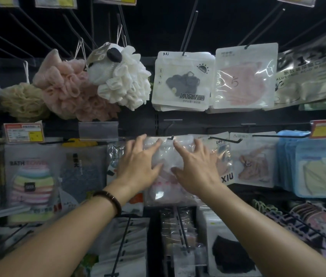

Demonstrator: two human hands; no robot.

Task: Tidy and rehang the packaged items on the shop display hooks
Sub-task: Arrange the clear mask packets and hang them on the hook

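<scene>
A clear plastic packet [167, 156] with pale pink contents hangs on a black display hook [171, 137] in the middle row. My left hand [138, 162] lies flat on the packet's left side, fingers spread and straight. My right hand [195, 166] presses its right side the same way, fingers spread toward the hook. Neither hand curls round the packet. The lower part of the packet shows between my wrists.
Bath sponges [118, 76] hang at upper left, mask packets [182, 82] at upper right. A bath towel pack [32, 176] hangs at left, pink mask packets [252, 162] and blue packs [318, 166] at right. Black hooks [183, 232] with more packets jut out below.
</scene>
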